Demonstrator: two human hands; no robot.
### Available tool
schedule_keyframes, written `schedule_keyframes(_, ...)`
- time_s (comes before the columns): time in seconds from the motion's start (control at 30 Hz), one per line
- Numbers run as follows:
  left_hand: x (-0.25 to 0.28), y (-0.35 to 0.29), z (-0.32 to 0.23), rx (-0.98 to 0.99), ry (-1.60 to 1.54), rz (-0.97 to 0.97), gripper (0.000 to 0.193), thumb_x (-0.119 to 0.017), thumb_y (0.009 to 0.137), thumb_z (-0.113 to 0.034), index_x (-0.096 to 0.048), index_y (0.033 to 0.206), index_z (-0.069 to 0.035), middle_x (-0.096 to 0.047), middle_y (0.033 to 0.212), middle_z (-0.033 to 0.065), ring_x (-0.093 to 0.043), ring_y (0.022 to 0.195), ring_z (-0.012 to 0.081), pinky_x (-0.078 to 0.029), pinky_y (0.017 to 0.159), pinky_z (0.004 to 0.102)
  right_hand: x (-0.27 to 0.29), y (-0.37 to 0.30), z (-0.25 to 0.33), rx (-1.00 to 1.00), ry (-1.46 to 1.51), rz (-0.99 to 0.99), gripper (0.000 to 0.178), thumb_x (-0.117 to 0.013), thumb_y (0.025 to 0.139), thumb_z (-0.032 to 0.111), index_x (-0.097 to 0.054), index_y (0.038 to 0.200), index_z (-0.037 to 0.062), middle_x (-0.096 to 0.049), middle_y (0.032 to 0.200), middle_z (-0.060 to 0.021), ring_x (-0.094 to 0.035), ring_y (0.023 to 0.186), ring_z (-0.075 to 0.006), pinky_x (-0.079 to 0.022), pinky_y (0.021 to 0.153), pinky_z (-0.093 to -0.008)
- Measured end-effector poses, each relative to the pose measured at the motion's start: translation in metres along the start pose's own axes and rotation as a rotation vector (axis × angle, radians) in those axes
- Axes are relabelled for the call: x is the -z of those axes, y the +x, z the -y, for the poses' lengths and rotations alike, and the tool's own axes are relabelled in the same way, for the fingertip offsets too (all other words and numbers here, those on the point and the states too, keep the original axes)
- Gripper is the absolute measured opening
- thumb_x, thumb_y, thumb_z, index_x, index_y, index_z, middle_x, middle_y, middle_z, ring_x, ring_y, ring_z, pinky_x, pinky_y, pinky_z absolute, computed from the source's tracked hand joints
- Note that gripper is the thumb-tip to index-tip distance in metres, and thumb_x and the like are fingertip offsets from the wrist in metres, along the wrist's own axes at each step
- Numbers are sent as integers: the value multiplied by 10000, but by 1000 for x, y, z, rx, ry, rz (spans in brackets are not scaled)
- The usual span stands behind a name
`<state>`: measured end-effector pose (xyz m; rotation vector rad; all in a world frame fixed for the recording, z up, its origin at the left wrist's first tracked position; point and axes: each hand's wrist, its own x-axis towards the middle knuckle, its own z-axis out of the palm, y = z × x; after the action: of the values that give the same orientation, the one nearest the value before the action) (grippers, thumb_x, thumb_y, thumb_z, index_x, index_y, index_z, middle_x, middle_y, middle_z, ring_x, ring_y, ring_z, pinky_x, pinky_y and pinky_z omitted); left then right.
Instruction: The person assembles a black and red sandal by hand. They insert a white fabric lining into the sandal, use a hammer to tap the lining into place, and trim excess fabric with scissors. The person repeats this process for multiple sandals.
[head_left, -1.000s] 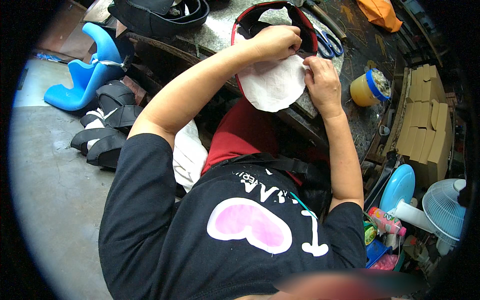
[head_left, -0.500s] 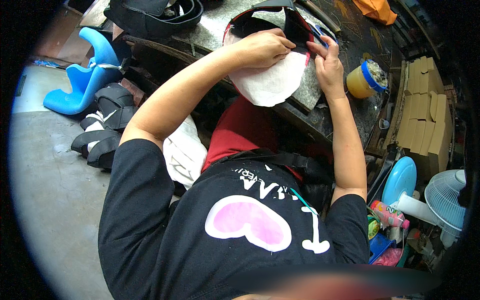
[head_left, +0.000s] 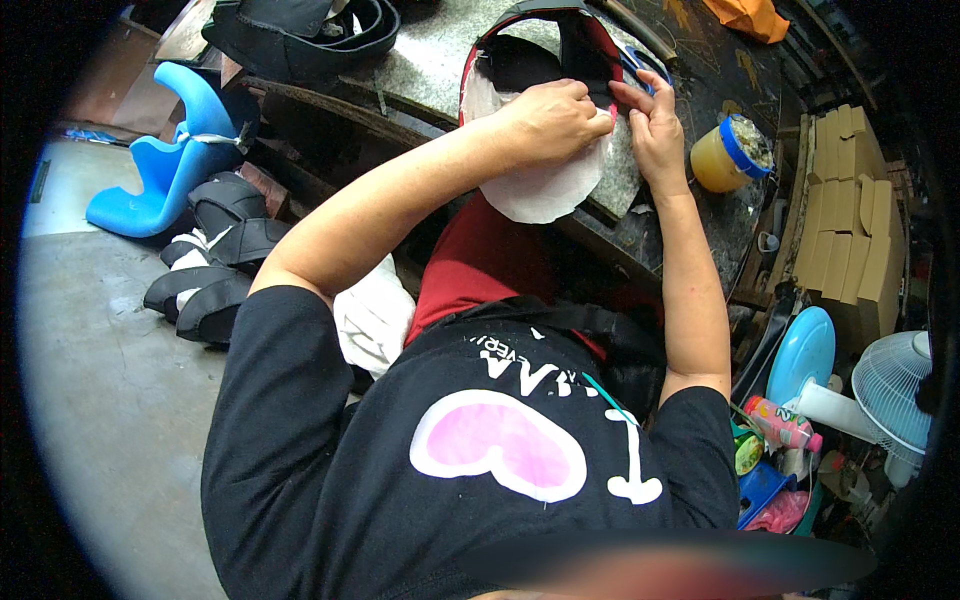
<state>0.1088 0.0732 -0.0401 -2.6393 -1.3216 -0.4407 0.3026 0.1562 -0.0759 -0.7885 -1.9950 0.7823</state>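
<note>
On the near edge of the workbench rests a hollow black piece (head_left: 584, 45) with red edging and a rounded white lining (head_left: 535, 192) spread toward me. My left hand (head_left: 560, 120) is closed over the lining, its thumb and fingers pinched near the piece's right edge. At that edge is my right hand (head_left: 655, 130), index fingertip on the red trim and thumb bent close by; it appears to grip the rim. Behind its fingers shows a blue loop (head_left: 634, 62), perhaps a scissor handle; whether the hand touches it is unclear. My fingers cover part of the lining.
A yellowish jar with a blue rim (head_left: 722, 160) stands on the bench at right. Black pieces (head_left: 300, 45) lie at the back left. Beside the bench are a blue foam shape (head_left: 175, 165), stacked black curved pads (head_left: 215, 240), cardboard boxes (head_left: 845, 240) and a fan (head_left: 895, 390).
My left hand has moved right and slightly nearer me, closing toward the right edge of the lining. The black piece has shifted slightly right. My right hand stays nearly in place.
</note>
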Motion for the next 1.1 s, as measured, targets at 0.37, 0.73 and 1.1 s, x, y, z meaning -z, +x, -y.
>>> schedule_keyframes(0.37, -11, 3, -11, 240, -85, -111, 578, -736, 839, -401, -635, 1239, 5, -601, 1061, 162, -573, 1018, 342, -494, 900, 446, 19, 27, 2, -305, 352, 156, 389, -529, 930, -14, -561, 1312, 51, -762, 1087, -122, -717, 1048, -193, -554, 939, -329)
schedule_keyframes(0.73, -13, 2, -14, 201, 7, -141, 524, -706, 850, -458, -679, 1175, -48, -571, 1001, 97, -550, 961, 282, -493, 857, 393, -2, 153, -46, -316, -615, -76, 425, -566, 918, 231, -624, 1335, 179, -686, 1265, -166, -643, 1196, -345, -504, 1013, -474)
schedule_keyframes(1.1, -6, -1, -12, 145, -32, -73, 410, -635, 924, -464, -699, 1274, -261, -575, 978, 86, -531, 930, 272, -476, 852, 376, -6, 184, -68, -660, -874, 200, 429, -633, 943, 336, -689, 1297, 99, -606, 1417, -165, -559, 1333, -355, -465, 1080, -469)
